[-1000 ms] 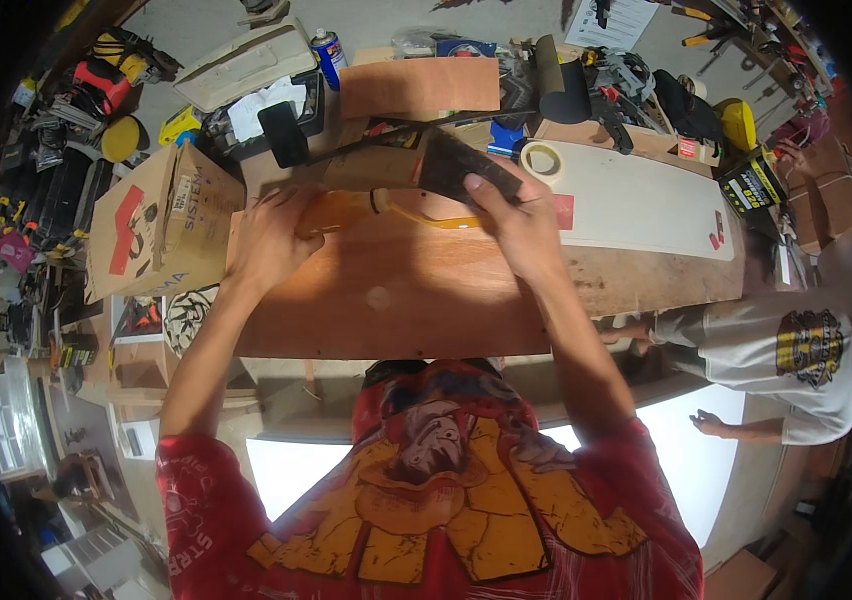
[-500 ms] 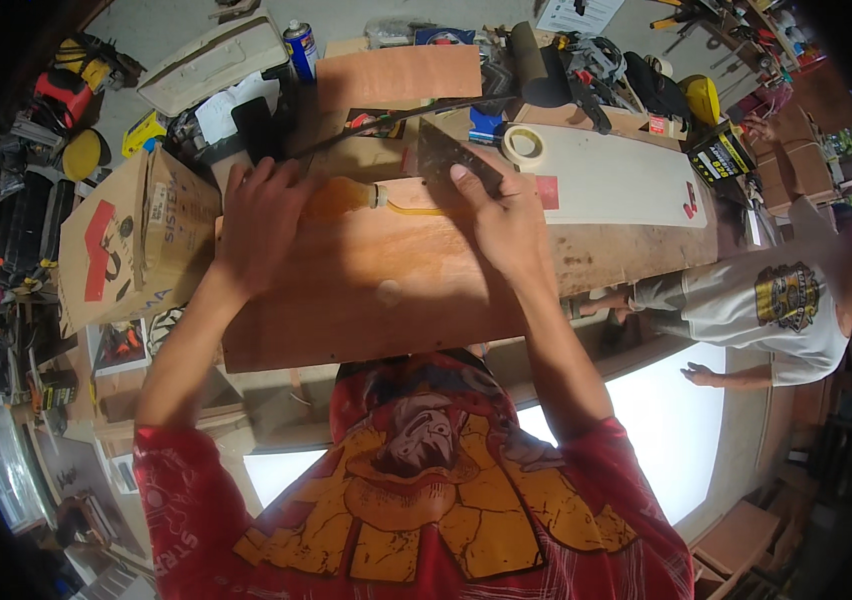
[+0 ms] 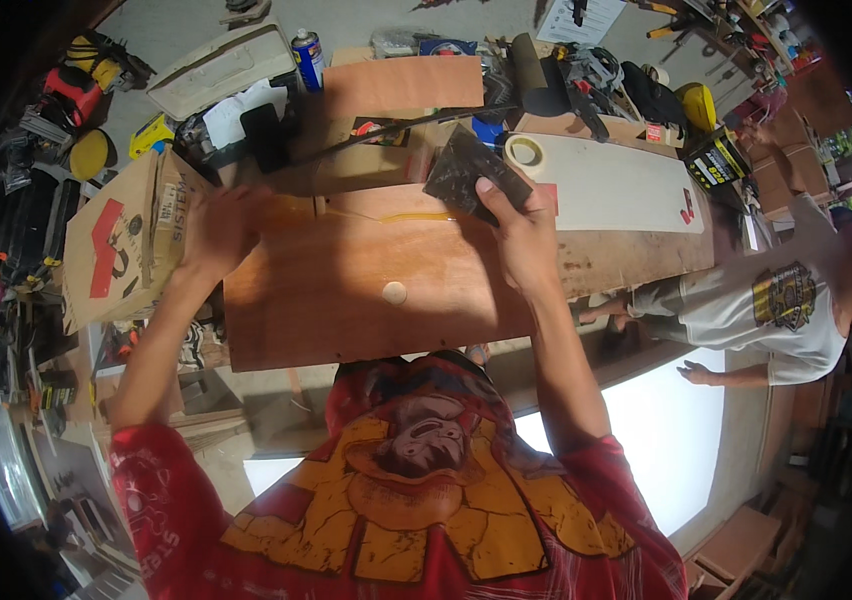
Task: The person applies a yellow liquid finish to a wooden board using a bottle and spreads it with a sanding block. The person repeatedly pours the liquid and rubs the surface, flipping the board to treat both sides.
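Observation:
A reddish plywood board (image 3: 376,330) lies in front of me, with a pale round spot on its surface. My left hand (image 3: 224,225), blurred by motion, is closed around an amber bottle (image 3: 291,208) lying nearly level over the board's far left part. From its narrow tip a wavy yellow glue line (image 3: 411,217) runs along the far edge. My right hand (image 3: 518,235) pinches a dark, flat, square scraper (image 3: 471,172), thumb on top, above the far right corner.
Left of the board stands a cardboard box (image 3: 111,250). Beyond are a masking tape roll (image 3: 524,153), a thin wood sheet (image 3: 401,84), a spray can (image 3: 307,58) and a long white panel (image 3: 626,185). At right, a person (image 3: 756,300) in a white shirt works nearby.
My left hand and the bottle have moved left along the far edge, leaving more of the yellow line exposed. The scraper has turned flatter and shifted slightly right with my right hand.

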